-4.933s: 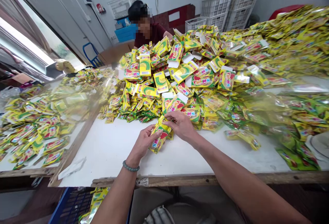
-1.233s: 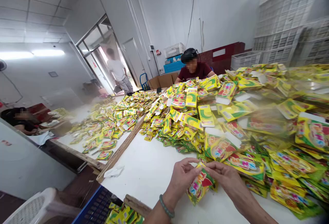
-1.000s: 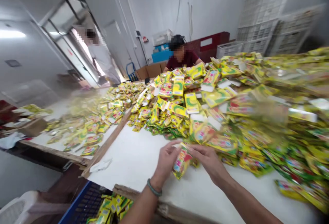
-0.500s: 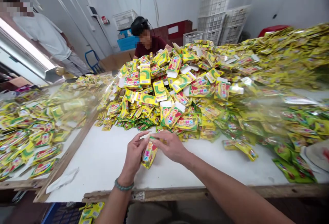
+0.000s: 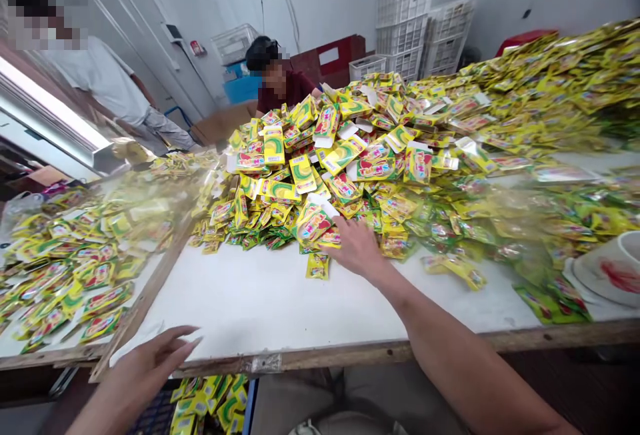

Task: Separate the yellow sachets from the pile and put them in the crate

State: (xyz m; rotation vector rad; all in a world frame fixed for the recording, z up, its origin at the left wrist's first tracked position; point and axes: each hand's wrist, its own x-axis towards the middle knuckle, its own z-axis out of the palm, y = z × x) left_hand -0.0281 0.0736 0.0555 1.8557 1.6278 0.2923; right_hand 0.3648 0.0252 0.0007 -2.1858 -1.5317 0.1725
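My right hand (image 5: 356, 246) reaches into the near edge of a big heap of yellow-green packets (image 5: 380, 148) on the white table (image 5: 260, 302); its fingers rest flat on a packet (image 5: 327, 238) there. A single small packet (image 5: 317, 266) lies on the bare table just left of that hand. My left hand (image 5: 150, 365) is low at the table's front-left edge, fingers stretched out and empty, above a blue crate (image 5: 210, 405) holding several packets.
A second table (image 5: 30, 348) at left is covered with more packets. One person in a dark red shirt (image 5: 280, 82) sits behind the heap; another in a white shirt (image 5: 100, 82) stands at left. White crates (image 5: 415, 15) are stacked at the back wall. A white bowl (image 5: 613, 275) sits at right.
Both hands held one packet together before. Now my left hand has dropped, empty, to the front-left edge over the crate, and my right hand has moved forward onto the heap.
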